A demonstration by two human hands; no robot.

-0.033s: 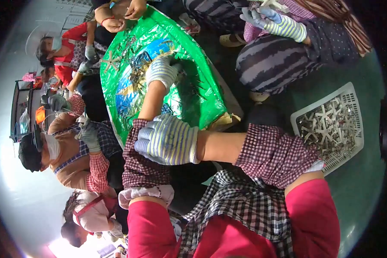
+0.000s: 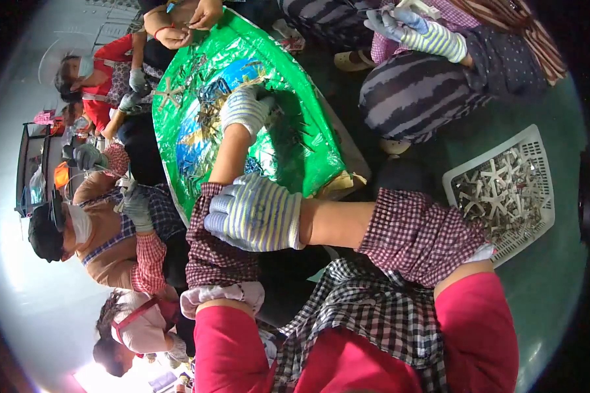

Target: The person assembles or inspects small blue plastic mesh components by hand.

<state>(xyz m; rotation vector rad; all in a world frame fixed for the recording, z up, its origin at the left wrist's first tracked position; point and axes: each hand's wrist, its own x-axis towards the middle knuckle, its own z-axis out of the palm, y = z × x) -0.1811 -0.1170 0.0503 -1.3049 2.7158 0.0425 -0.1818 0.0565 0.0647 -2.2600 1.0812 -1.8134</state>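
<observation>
My left hand, in a striped knit glove with grey on the fingers, reaches over a green plastic sheet. Small dark metal pieces lie beside and under it; its fingertips are hidden, so I cannot tell what they hold. Lower down, my right hand, in a matching glove, lies across my left forearm with its fingers curled round the checked sleeve cover. A pale star-shaped piece rests on the sheet to the left of my left hand.
A white perforated basket full of pale star-shaped pieces stands on the floor at right. A co-worker's gloved hand is at upper right, and bare hands are above the sheet's far end. Several people sit along the left.
My left hand has shifted very slightly toward me over the pieces. My right hand stays on the sleeve cover.
</observation>
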